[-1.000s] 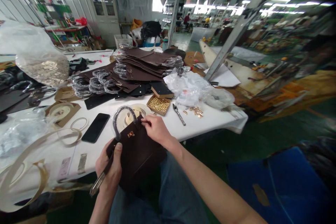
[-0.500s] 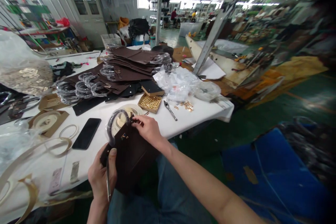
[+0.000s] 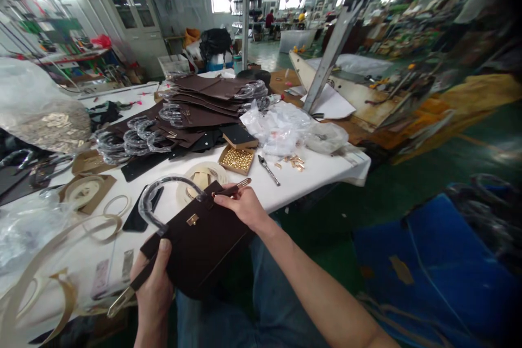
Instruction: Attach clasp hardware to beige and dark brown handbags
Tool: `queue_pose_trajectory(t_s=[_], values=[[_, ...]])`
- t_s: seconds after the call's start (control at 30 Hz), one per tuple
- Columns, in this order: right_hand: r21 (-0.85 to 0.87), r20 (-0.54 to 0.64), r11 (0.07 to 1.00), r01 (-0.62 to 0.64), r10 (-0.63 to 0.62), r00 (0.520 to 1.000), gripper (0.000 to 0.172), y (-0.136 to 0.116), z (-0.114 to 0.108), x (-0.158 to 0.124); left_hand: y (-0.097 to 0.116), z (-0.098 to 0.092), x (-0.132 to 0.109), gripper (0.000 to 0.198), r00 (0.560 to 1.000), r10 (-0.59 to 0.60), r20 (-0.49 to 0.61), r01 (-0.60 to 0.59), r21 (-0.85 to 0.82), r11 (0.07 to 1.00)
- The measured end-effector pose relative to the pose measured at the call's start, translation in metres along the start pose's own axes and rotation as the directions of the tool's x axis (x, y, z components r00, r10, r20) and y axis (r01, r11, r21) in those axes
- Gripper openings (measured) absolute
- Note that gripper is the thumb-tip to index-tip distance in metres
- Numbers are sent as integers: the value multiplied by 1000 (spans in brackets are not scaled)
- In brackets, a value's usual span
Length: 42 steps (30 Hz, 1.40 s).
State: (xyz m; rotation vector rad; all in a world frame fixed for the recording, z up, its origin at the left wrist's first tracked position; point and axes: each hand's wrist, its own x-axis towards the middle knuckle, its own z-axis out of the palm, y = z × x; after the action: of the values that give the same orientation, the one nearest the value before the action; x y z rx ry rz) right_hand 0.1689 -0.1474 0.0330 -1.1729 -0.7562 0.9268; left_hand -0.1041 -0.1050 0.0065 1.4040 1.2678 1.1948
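A dark brown handbag panel (image 3: 204, 250) is tilted above my lap, over the table's front edge. It carries an arched handle (image 3: 147, 196) wrapped in clear plastic and a small gold clasp (image 3: 192, 220). My left hand (image 3: 155, 277) grips its left side, thumb on the front. From under that thumb a dark strap with a metal tip (image 3: 120, 302) sticks out down to the left. At the top right corner, my right hand (image 3: 240, 206) pinches a second strap, whose metal tip (image 3: 244, 182) points up and right. My right fingers are partly hidden behind it.
Behind the panel lie a cream tape roll (image 3: 220, 172), a box of gold studs (image 3: 237, 159), a metal tool (image 3: 269, 171) and loose gold pieces (image 3: 296, 162). A phone (image 3: 141, 212) is left of the handle. Stacked brown panels (image 3: 204, 114) and a plastic bag (image 3: 277, 125) sit farther back.
The panel has turned more toward me, and its handle has swung left. Both straps now stick outward at the sides; the left metal tip hung straight down before.
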Motion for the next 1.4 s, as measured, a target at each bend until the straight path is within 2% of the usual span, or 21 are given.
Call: queue_pose_trajectory(t_s=[0.17, 0.3, 0.43, 0.5, 0.63, 0.73, 0.87, 1.0, 1.17, 1.27, 1.4], values=[[-109, -69, 994, -14, 7, 998, 39, 0, 7, -6, 10, -5, -4, 63, 998, -63, 9, 63, 3, 998], [-127, -107, 992, -13, 0, 994, 37, 5, 11, -17, 7, -3, -7, 62, 988, -143, 62, 151, -155, 976], [-110, -49, 994, 3, -8, 999, 42, -1, 11, -25, 5, -1, -13, 59, 968, -237, 79, 250, -315, 915], [-131, -27, 991, 35, -38, 999, 41, -6, 11, -27, 9, -3, -18, 63, 969, -222, 106, 244, -291, 925], [-266, -31, 958, 105, -117, 993, 36, -9, 13, -28, 26, -9, -26, 74, 990, -110, 87, 127, -225, 966], [-343, -21, 928, 147, -164, 986, 28, -8, 18, -31, 31, -16, -29, 72, 990, -115, 84, 131, -209, 969], [-423, -5, 882, 207, -231, 973, 22, -8, 28, -39, 20, -21, -32, 67, 975, -201, 91, 219, -273, 937], [-457, 20, 858, 234, -253, 967, 25, -7, 37, -43, 7, -21, -36, 66, 976, -219, 14, 210, -349, 913], [-545, 40, 780, 306, -341, 939, 14, -3, 49, -43, 4, -24, -33, 65, 985, -171, -31, 159, -236, 959], [-616, 42, 703, 356, -421, 906, 6, 0, 54, -43, 3, -25, -32, 57, 993, -110, -32, 107, -86, 990], [-654, 30, 677, 337, -421, 907, 7, 8, 52, -42, 1, -20, -35, 48, 997, -14, -73, 24, 129, 991]])
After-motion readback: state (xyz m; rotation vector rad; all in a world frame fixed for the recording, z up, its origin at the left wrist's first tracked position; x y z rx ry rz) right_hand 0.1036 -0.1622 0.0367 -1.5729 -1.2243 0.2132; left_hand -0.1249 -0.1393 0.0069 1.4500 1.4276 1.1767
